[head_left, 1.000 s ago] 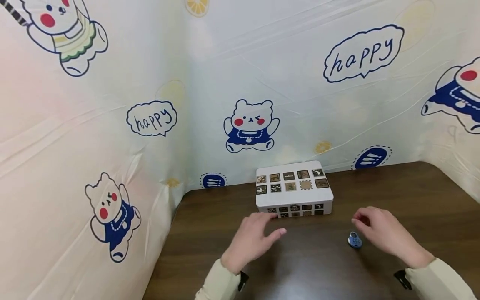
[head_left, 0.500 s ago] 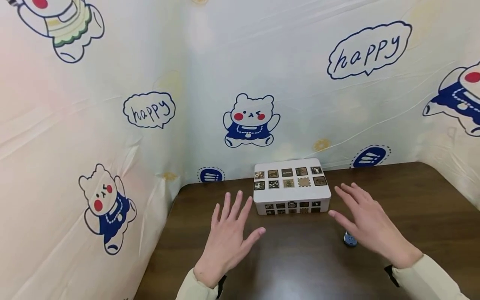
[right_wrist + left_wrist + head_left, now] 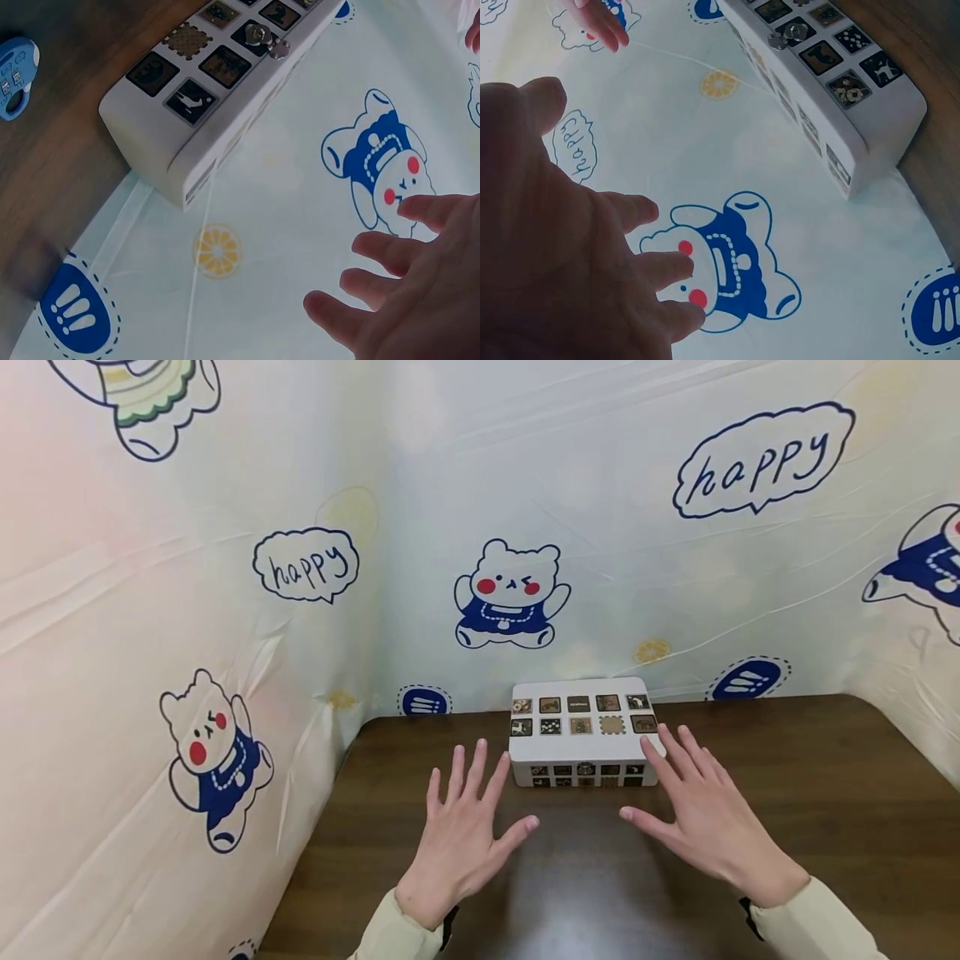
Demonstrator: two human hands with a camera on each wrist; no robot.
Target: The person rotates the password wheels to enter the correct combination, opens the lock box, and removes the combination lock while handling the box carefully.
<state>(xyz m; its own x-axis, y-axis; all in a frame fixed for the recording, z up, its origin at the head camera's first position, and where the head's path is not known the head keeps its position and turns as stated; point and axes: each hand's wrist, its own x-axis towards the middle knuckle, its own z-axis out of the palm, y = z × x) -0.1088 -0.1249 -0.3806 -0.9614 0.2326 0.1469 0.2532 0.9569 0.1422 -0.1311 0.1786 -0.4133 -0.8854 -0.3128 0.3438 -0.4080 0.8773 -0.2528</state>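
Note:
A white box [image 3: 581, 747] printed with small dark picture squares stands with its lid down at the back of the table. A metal latch [image 3: 262, 37] shows on its front in the right wrist view. My left hand [image 3: 459, 843], fingers spread and holding nothing, is left of the box's front. My right hand [image 3: 712, 822] is likewise spread and holds nothing, its fingertips overlapping the box's right front corner in the head view. A blue combination padlock [image 3: 16, 75] lies on the table in the right wrist view. From the head, my right hand hides it.
The dark wooden table [image 3: 577, 893] backs onto a pale curtain [image 3: 420, 568] printed with cartoon bears, which also covers the left and right sides. The box stands right in front of this curtain.
My right hand has uncurled from beside the padlock and shifted left over it. My left hand has drawn back leftward from the box's front and spread its fingers. The box has stayed put.

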